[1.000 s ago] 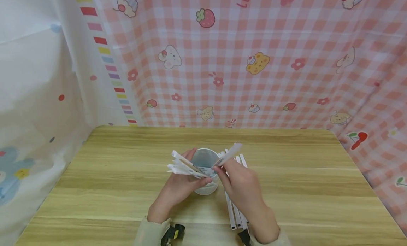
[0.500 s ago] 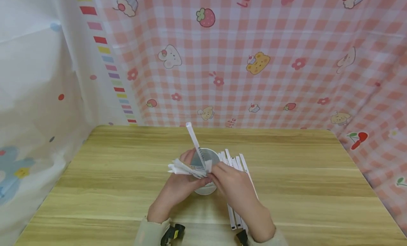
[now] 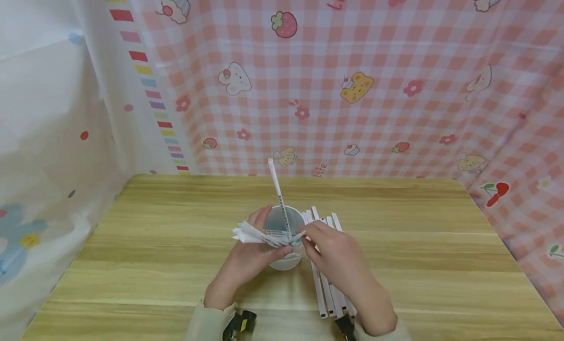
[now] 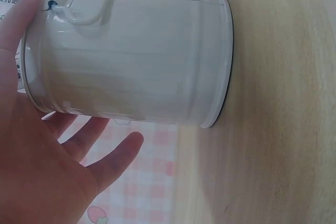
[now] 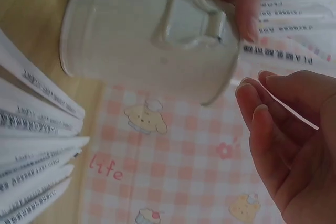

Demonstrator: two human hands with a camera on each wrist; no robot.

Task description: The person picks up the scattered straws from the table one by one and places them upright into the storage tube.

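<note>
A small white pail (image 4: 126, 56) with looped side handles stands on the table. My left hand (image 3: 246, 257) grips it near the rim, thumb at the front and fingers behind. Several paper-wrapped straws (image 3: 253, 234) lean out of the pail to the left, over the left hand. One wrapped straw (image 3: 278, 194) sticks up toward the back. My right hand (image 5: 294, 129) is just right of the rim, with loosely bent fingers and tips close together. Nothing shows plainly between them. A short straw end appears beside these fingertips in the head view.
More wrapped straws (image 3: 323, 287) lie in a loose row on the wooden table (image 3: 185, 223), right of the pail and partly under the right forearm. A pink checked curtain (image 3: 317, 125) hangs behind the table, with a white cloth (image 3: 57, 110) at the left.
My right hand brought a wrapped straw over to the pail, then drew back slightly right. One straw now points up toward the back. The left hand stays on the pail.
</note>
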